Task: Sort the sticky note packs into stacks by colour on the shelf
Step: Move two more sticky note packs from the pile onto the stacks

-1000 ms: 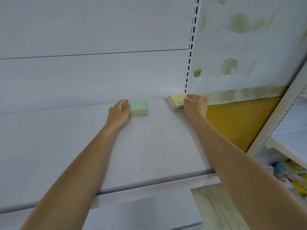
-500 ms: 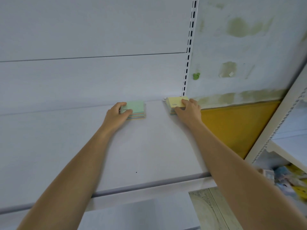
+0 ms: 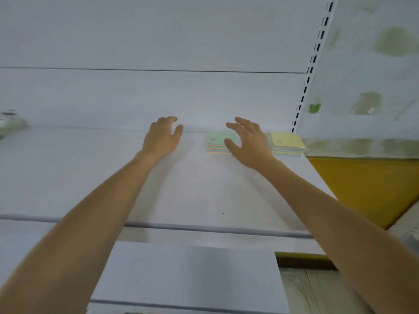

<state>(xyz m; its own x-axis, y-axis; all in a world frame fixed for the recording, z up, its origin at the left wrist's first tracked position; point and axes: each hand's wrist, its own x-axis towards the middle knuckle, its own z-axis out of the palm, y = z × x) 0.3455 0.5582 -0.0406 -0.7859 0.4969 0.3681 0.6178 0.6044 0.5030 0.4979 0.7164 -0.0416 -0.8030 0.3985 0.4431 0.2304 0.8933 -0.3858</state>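
Note:
Two stacks of sticky note packs stand at the back of the white shelf (image 3: 181, 196). The stack with a green top (image 3: 216, 142) is on the left, the stack with a yellow top (image 3: 286, 143) at the shelf's right end. My left hand (image 3: 162, 138) hovers left of the green stack, fingers apart, holding nothing. My right hand (image 3: 248, 141) is raised in front of the gap between the two stacks, fingers spread, empty, and it hides the green stack's right part.
A slotted upright (image 3: 310, 64) rises behind the yellow stack. Right of the shelf is a yellow panel (image 3: 362, 189) under a stained wall. A blurred pale object (image 3: 10, 124) lies at the shelf's far left. A lower shelf (image 3: 181, 279) juts out below.
Both hands have let go of the stacks and lifted off them, moving left with fingers spread. The view has swung left, so the stacks now sit further right.

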